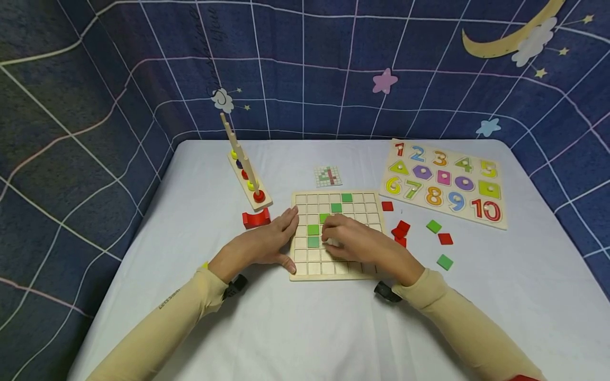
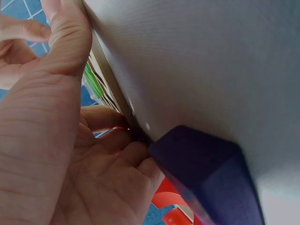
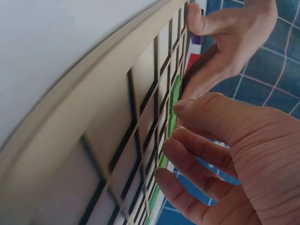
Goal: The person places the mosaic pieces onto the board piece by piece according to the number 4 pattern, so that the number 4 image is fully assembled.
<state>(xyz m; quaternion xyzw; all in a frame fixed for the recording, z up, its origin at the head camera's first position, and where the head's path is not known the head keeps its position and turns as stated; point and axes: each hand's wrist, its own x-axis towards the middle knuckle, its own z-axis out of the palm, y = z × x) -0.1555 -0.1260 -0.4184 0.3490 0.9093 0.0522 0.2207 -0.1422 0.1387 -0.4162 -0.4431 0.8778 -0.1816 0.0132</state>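
Observation:
A wooden grid board [image 1: 305, 267] lies at the table's middle, with several green tiles [image 1: 313, 235] running diagonally across its cells. My left hand [image 1: 267, 241] rests flat against the board's left edge, fingers straight and thumb at the near left corner; the left wrist view shows the thumb [image 2: 65, 42] along the board edge [image 2: 105, 70]. My right hand [image 1: 355, 242] hovers over the board's middle with fingers bent down, the fingertips [image 3: 180, 107] touching cells beside the green tiles [image 3: 174, 96]. I see no tile pinched in it.
Loose red tiles [image 1: 401, 230] and green tiles [image 1: 445, 262] lie right of the board. A number puzzle board [image 1: 443, 182] sits at the back right, a small pattern card [image 1: 328, 176] behind the grid. A peg stacker with beads [image 1: 245, 169] and a red arch block [image 1: 256, 218] stand left.

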